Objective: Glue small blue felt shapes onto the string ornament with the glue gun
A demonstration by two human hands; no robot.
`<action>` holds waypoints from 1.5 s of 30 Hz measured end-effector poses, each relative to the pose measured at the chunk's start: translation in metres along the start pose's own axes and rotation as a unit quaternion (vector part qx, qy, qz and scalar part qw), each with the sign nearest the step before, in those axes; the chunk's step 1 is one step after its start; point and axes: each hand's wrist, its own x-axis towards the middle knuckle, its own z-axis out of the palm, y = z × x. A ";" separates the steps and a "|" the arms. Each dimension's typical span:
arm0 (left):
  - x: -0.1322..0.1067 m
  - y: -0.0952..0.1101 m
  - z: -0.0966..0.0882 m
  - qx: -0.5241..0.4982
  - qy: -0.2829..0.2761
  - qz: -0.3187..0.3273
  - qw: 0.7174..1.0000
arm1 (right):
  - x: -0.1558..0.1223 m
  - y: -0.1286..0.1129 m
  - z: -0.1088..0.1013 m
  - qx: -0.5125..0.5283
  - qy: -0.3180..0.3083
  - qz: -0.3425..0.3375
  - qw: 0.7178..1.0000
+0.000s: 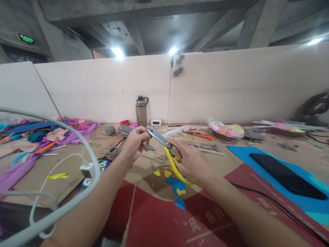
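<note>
My right hand (190, 161) grips a pair of scissors (159, 138) with yellow handles, the metal blades pointing up and left. Close to the blade tips, my left hand (137, 142) has its fingers pinched together; whatever it holds is too small or hidden to name. Below the hands, yellow paper hearts (157, 173) and blue paper hearts (180, 202) lie loose on the cardboard. Some of the blue pieces overlap in a small pile (177, 185).
A bottle (141, 111) and a small digital clock (156, 122) stand by the white partition. Coloured paper (61, 135) is heaped at left, behind a white cable (89, 154) and charger (87, 169). At right a black phone (286, 175) rests on blue sheets (238, 154).
</note>
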 end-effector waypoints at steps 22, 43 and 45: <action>0.008 -0.001 -0.007 -0.024 0.028 -0.033 0.999 | 0.008 0.010 -0.001 0.257 -0.035 0.051 0.964; 0.014 0.001 -0.018 -0.011 0.066 0.034 0.997 | 0.009 0.008 -0.009 -0.051 -0.024 0.004 0.998; 0.013 0.002 -0.017 -0.008 0.064 0.034 0.997 | 0.008 0.009 -0.008 -0.065 -0.019 -0.002 0.998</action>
